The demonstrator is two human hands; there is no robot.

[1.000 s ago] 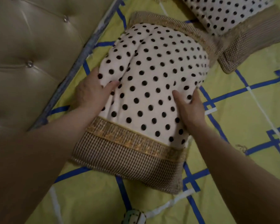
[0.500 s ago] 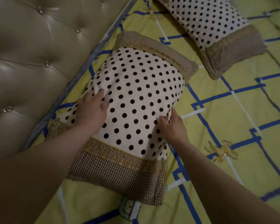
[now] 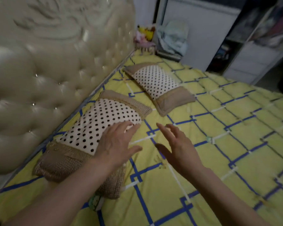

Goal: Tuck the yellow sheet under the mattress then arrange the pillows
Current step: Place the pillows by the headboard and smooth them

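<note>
Now both hands off the near pillow [image 3: 98, 123], left grip [image 3: 117, 144] and right grip [image 3: 178, 147] spread, empty.

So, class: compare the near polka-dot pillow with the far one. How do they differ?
The near pillow has the left hand over its edge; the far pillow is untouched. The near pillow lies nearly along the headboard; the far pillow angles away from it. Both share black dots, brown ends, and lie on the yellow sheet.

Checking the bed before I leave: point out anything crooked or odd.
The far pillow lies angled away from the headboard, while the near pillow runs along it. Nothing else stands out.
</note>
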